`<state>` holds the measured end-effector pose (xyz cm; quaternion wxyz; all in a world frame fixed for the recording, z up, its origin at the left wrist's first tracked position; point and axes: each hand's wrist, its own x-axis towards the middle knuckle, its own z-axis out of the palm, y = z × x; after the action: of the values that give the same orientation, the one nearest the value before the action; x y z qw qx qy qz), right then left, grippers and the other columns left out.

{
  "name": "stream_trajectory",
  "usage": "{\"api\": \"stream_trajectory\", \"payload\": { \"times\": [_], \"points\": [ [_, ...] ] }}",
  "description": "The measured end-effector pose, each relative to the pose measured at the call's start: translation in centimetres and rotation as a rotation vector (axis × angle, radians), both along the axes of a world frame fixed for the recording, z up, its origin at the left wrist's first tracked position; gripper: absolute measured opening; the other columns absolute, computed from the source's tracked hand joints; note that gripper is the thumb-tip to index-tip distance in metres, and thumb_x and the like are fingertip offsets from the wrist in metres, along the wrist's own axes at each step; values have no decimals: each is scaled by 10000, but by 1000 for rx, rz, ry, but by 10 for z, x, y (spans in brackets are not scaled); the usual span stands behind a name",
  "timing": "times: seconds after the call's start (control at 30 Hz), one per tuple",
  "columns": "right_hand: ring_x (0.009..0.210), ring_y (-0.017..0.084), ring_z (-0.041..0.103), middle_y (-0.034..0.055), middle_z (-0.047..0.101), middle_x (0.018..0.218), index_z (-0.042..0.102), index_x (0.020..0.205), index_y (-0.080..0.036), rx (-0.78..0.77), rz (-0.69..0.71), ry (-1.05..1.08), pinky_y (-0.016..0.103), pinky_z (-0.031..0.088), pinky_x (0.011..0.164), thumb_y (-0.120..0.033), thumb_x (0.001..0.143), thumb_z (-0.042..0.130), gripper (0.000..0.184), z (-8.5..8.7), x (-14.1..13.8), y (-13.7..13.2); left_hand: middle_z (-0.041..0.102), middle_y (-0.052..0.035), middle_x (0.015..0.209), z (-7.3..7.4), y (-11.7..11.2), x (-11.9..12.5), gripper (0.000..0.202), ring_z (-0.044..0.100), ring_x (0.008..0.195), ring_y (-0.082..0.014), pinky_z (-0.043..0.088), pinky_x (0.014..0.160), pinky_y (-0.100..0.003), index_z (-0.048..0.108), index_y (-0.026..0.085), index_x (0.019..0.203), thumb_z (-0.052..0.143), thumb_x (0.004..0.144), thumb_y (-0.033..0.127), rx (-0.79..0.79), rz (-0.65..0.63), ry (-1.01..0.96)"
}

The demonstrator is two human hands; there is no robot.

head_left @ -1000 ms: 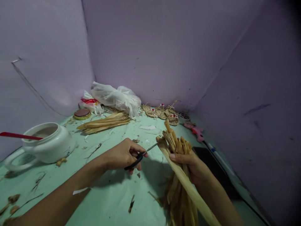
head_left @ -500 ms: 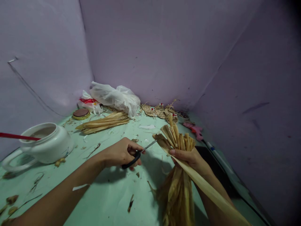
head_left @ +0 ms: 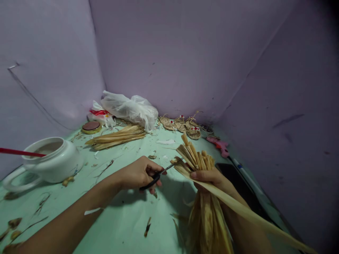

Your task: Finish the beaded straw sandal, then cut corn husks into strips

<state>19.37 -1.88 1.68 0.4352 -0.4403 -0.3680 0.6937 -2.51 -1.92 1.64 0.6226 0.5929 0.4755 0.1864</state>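
Note:
My left hand (head_left: 144, 174) is closed around the black-handled scissors (head_left: 156, 178), its fingers in the loops. The blades point right and meet the end of a long pale strip (head_left: 233, 204), where a small brown bit sits at the blades. My right hand (head_left: 209, 178) grips a bundle of dried corn husks (head_left: 206, 218) around its gathered neck. Short blunt ends stick up above the fist, and the long ends fan downward. The pale strip lies under my right thumb and runs off to the lower right.
A second husk bundle (head_left: 116, 137) lies near a white plastic bag (head_left: 129, 107). Woven pieces with red beads (head_left: 180, 124) rest by the wall. Right are a pink glue gun (head_left: 221, 146) and a dark flat object (head_left: 238, 187); left, a white pot (head_left: 57, 165). Scraps litter the green tabletop.
My right hand and the bundle have shifted slightly left, with the long strip swinging outward to the right. The scissor blades now overlap the strip's brown end, and a bit there is separating.

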Motion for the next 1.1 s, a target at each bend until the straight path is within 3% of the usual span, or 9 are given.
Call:
{"api": "stream_trajectory", "payload": {
  "times": [0.2,0.57,0.7,0.9,1.1],
  "points": [
    [453,132,552,60,669,664,679,759,-120,-46,97,-57,233,450,445,-152,530,682,231,-13,7,6,669,-83,780,-7,0,1,433,624,522,-160,338,313,-153,603,125,913,492,496,83,-68,-5,-65],
    [434,129,536,40,655,651,677,819,-128,13,128,-82,239,442,429,-153,599,639,225,-13,6,4,667,-84,768,-10,2,1,374,618,514,-153,373,313,-160,580,116,919,553,546,135,-120,-18,-95],
    [461,133,531,50,653,665,673,809,-118,-5,124,-130,242,436,441,-166,600,633,218,-11,6,4,665,-78,778,-13,2,1,378,619,517,-152,408,338,-178,576,121,954,564,577,151,-103,-36,-82],
    [479,141,552,50,658,682,665,810,-107,-6,79,-172,252,455,461,-173,541,674,277,-12,4,2,652,-61,804,-9,2,2,304,622,583,-144,446,398,-175,632,129,835,535,550,91,-26,-27,-18],
    [394,126,509,20,610,549,656,738,-103,-40,90,-152,241,422,369,-197,552,677,210,-11,2,0,654,-81,799,-9,0,5,344,632,578,-172,459,371,-195,630,117,846,521,521,87,-90,13,-44]
  ]
}}
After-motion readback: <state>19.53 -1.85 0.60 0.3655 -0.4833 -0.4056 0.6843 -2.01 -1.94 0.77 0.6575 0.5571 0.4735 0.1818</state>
